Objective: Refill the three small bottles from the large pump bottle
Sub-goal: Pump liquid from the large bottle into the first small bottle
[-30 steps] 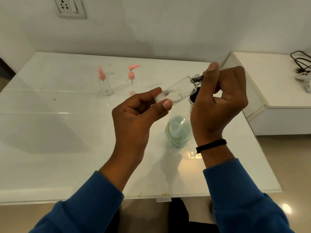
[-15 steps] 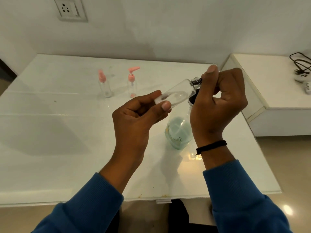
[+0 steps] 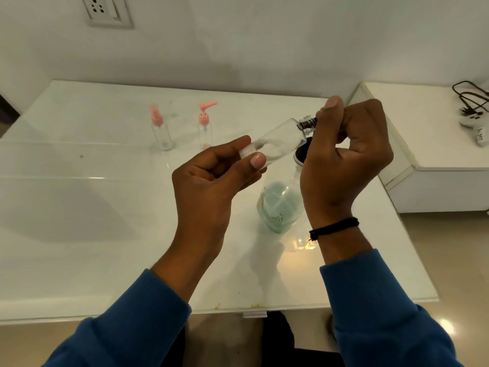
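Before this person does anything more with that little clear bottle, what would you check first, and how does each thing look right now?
1. Small clear bottle held firmly: ok, left hand pinches its base.
2. Right hand on the neck end: ok, fingers curled round it.
3. Cap off: cannot tell, the fingers hide it; bare threads show.
4. Bottle empty: ok, looks clear inside.
5. Large pump bottle has liquid: ok, pale green fill low down.
6. Two pink-topped bottles out of the way: ok, upright farther back on the table.
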`<action>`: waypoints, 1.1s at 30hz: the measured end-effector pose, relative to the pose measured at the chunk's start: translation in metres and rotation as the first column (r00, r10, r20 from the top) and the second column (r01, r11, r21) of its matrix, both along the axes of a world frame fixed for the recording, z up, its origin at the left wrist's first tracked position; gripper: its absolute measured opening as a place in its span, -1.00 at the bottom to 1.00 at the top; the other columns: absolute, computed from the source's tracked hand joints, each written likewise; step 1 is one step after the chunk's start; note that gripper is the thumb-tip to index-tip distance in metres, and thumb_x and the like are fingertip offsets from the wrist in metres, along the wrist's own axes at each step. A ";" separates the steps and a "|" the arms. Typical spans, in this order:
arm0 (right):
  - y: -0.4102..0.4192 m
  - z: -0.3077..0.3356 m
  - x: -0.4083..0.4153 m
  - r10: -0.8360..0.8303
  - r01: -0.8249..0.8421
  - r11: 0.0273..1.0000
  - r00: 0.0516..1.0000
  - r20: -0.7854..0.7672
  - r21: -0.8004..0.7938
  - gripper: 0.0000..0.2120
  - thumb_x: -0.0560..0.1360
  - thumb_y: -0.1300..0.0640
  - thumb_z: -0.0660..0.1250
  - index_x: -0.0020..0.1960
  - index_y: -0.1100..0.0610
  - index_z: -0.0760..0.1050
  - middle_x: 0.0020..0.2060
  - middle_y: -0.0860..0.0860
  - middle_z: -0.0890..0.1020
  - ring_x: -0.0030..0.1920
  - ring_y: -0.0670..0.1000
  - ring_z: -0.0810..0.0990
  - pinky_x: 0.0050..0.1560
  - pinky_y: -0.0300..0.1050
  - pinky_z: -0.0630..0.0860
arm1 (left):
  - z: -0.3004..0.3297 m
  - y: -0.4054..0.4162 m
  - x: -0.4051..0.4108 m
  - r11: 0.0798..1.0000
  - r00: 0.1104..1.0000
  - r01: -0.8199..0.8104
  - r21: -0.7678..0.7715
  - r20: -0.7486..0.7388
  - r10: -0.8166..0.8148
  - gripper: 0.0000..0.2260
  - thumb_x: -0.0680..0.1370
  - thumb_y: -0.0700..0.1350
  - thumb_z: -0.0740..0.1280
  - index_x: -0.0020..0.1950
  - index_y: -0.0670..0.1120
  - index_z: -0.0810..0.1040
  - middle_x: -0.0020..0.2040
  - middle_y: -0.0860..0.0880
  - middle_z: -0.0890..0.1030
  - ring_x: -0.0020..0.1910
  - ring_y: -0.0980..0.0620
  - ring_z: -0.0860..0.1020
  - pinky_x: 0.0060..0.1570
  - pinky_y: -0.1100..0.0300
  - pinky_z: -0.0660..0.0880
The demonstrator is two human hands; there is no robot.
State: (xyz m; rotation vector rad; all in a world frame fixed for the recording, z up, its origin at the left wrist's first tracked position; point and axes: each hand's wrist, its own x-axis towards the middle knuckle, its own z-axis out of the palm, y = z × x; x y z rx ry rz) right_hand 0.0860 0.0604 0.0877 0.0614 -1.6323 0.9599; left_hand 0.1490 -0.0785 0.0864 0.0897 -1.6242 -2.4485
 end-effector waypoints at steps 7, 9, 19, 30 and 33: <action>-0.001 0.001 -0.001 -0.016 0.016 1.000 1.000 0.007 0.006 -0.64 0.60 0.27 0.32 -0.37 0.31 0.47 -0.42 0.12 0.47 -0.36 0.11 0.42 -0.34 0.13 0.38 | 0.000 0.000 0.001 1.000 1.000 0.004 0.000 0.003 -0.004 -0.62 0.34 -0.12 0.50 0.15 -0.16 0.66 -0.02 -0.02 0.75 -0.05 -0.09 0.74 -0.05 0.17 0.65; 0.000 0.002 -0.002 -0.022 0.022 1.000 1.000 0.000 0.016 -0.63 0.60 0.27 0.31 -0.38 0.32 0.46 -0.43 0.14 0.47 -0.36 0.12 0.42 -0.34 0.13 0.37 | 0.001 -0.001 0.000 1.000 1.000 0.005 -0.005 -0.001 -0.005 -0.63 0.35 -0.12 0.49 0.14 -0.15 0.66 -0.01 -0.01 0.75 -0.04 -0.08 0.74 -0.06 0.17 0.64; 0.000 0.001 -0.001 -0.034 0.034 0.999 0.999 -0.001 0.029 -0.64 0.60 0.28 0.33 -0.36 0.32 0.48 -0.41 0.13 0.50 -0.35 0.15 0.44 -0.35 0.14 0.37 | 0.001 0.000 0.000 1.000 1.000 -0.005 -0.004 0.004 0.005 -0.63 0.34 -0.12 0.50 0.13 -0.15 0.67 -0.02 -0.02 0.75 -0.04 -0.09 0.73 -0.07 0.17 0.65; -0.003 0.004 0.003 -0.049 0.049 0.998 0.999 0.008 0.037 -0.65 0.61 0.26 0.34 -0.36 0.29 0.51 -0.38 0.06 0.51 -0.34 0.13 0.46 -0.35 0.18 0.39 | 0.001 0.000 0.000 1.000 1.000 -0.004 -0.003 0.009 0.004 -0.63 0.34 -0.12 0.49 0.13 -0.15 0.66 -0.03 0.01 0.76 -0.05 -0.08 0.74 -0.07 0.19 0.64; -0.005 0.002 0.005 -0.052 0.052 0.998 0.998 0.019 0.040 -0.66 0.61 0.25 0.34 -0.34 0.26 0.51 -0.32 -0.02 0.47 -0.32 0.14 0.47 -0.33 0.23 0.42 | 0.000 0.000 0.000 1.000 1.000 -0.008 -0.021 0.004 0.008 -0.64 0.35 -0.13 0.49 0.13 -0.14 0.67 -0.03 0.02 0.76 -0.05 -0.07 0.74 -0.07 0.19 0.64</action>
